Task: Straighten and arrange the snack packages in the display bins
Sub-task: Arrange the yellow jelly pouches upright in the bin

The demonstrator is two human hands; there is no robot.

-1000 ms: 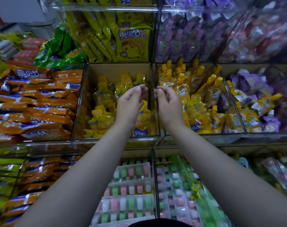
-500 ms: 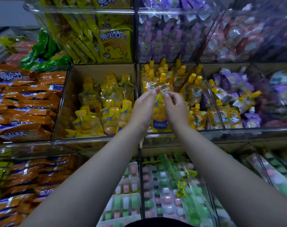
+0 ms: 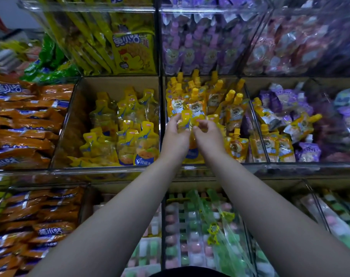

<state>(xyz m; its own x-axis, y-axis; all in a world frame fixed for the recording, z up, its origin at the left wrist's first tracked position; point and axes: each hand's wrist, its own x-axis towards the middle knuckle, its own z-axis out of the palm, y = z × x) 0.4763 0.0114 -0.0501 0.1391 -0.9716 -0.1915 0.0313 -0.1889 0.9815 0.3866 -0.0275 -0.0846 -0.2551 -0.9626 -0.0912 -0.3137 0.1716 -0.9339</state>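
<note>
Both my hands hold one yellow pouch (image 3: pixel 187 119) upright at the front of the bin of capped yellow pouches (image 3: pixel 216 100). My left hand (image 3: pixel 175 133) pinches its left edge and my right hand (image 3: pixel 207 134) pinches its right edge. The pouch's lower part is hidden behind my hands. Left of a clear divider (image 3: pixel 161 116), the neighbouring bin (image 3: pixel 110 84) holds several flat yellow pouches (image 3: pixel 130 134), some standing and some leaning.
Orange packets (image 3: pixel 24 126) fill the bins at left. Purple and yellow pouches (image 3: pixel 286 124) lie mixed at right. Above stand yellow chicken packets (image 3: pixel 133 54) and purple pouches (image 3: pixel 190 48). Below my arms lie pastel candy strips (image 3: pixel 192 232). Clear bin rims (image 3: pixel 270 166) run across.
My hands came together from just above the divider, moved right into the capped-pouch bin, and took hold of a yellow pouch between them.
</note>
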